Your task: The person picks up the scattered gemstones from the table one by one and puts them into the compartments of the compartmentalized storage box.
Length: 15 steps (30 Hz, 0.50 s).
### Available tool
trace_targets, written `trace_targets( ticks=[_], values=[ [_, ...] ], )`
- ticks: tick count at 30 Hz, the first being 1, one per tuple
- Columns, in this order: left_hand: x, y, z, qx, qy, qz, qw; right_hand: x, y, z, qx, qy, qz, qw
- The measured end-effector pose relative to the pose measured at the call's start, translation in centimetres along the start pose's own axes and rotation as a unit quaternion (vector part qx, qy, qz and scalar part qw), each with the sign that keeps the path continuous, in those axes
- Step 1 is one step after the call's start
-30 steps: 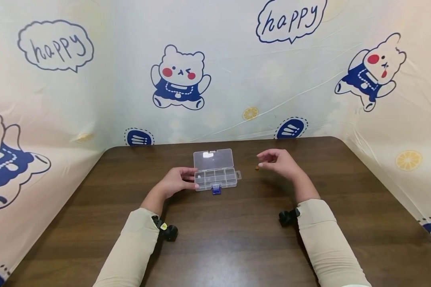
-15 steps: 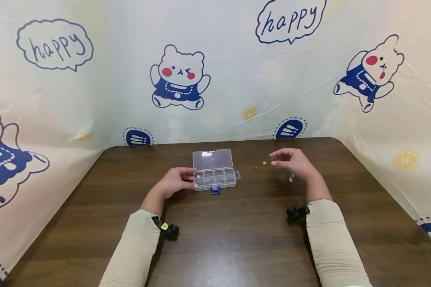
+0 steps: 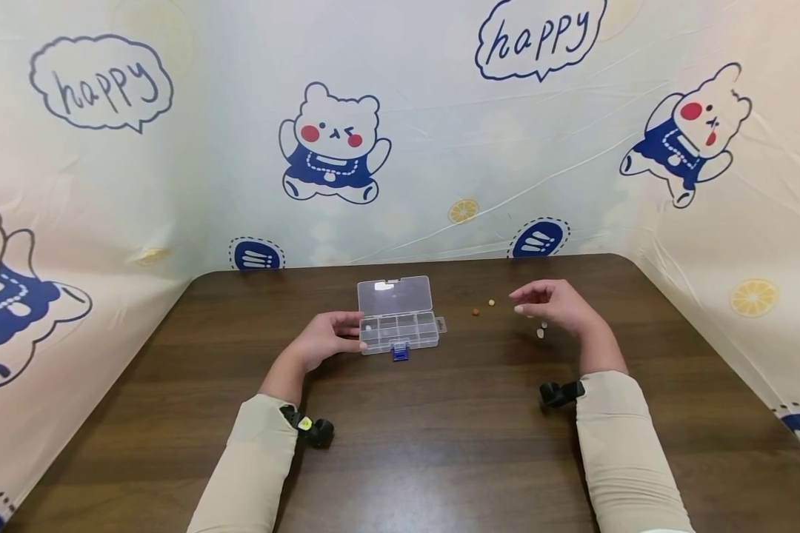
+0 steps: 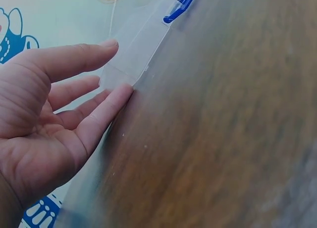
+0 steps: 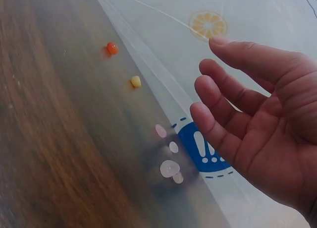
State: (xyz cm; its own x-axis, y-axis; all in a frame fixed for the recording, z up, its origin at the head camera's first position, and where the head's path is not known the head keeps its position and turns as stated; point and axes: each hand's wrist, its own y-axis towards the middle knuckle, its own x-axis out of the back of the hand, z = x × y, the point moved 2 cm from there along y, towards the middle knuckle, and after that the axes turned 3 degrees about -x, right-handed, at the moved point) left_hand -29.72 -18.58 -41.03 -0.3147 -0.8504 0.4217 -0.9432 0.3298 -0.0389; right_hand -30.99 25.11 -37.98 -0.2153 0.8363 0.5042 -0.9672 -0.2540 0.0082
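A clear plastic compartment box [image 3: 400, 333] lies on the table with its lid raised at the back and a blue latch [image 4: 181, 7] hanging at the front. One small whitish piece [image 3: 368, 327] sits in its back left compartment. My left hand [image 3: 320, 338] touches the box's left end, thumb near the front corner, fingers nearly straight. Over the table to the right, my right hand [image 3: 558, 305] hovers with thumb and fingers apart, nothing between them. Below it lie several pale bead-like pieces [image 5: 170, 168]; an orange piece [image 5: 112, 48] and a yellow piece [image 5: 136, 82] lie toward the box.
The brown wooden table [image 3: 413, 437] reaches back to a printed cloth [image 3: 427, 133] that hangs behind it and on both sides. Both wrists carry black cameras, one at the left [image 3: 316, 431] and one at the right [image 3: 560, 394].
My right hand has moved right, away from the orange piece, so the yellow and some pale pieces now show in the head view. The left hand and the box have stayed put.
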Motion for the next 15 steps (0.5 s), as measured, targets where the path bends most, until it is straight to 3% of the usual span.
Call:
trace_targets(
  ticks=[15],
  values=[
    [0.0, 0.0, 0.5, -0.006, -0.012, 0.000, 0.9999, 1.6, -1.3, -1.7, -0.003, -0.025, 0.022, 0.999]
  ],
)
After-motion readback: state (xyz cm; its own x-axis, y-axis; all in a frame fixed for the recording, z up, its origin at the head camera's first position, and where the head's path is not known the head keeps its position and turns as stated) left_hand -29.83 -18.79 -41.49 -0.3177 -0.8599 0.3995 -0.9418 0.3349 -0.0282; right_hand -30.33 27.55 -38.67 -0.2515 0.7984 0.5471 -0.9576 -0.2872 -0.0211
